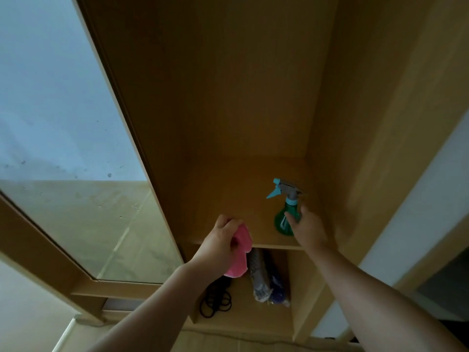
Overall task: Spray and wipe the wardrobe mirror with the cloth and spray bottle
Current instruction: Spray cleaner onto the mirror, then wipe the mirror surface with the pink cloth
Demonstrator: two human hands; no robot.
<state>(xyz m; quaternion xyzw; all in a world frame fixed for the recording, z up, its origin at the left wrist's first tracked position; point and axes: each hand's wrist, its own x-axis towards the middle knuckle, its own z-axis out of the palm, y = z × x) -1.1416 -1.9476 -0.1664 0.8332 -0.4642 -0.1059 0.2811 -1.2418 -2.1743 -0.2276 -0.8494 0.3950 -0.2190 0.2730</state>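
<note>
1. The left hand (222, 241) grips a pink cloth (239, 264) at the near edge of the wooden shelf (223, 194).
2. The right hand (308, 232) holds the green spray bottle (281, 224), upright on the shelf's right side.
3. The spotted mirror (58, 123) stands to the left.

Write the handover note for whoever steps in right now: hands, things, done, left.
Left hand: grips the pink cloth at the front of the shelf.
Right hand: grips the spray bottle, which stands upright on the shelf.
Mirror: on the left, spotted and streaky.
Done: cloth and bottle are in hand.
Left: judging by the spots, spray the mirror and wipe it.
</note>
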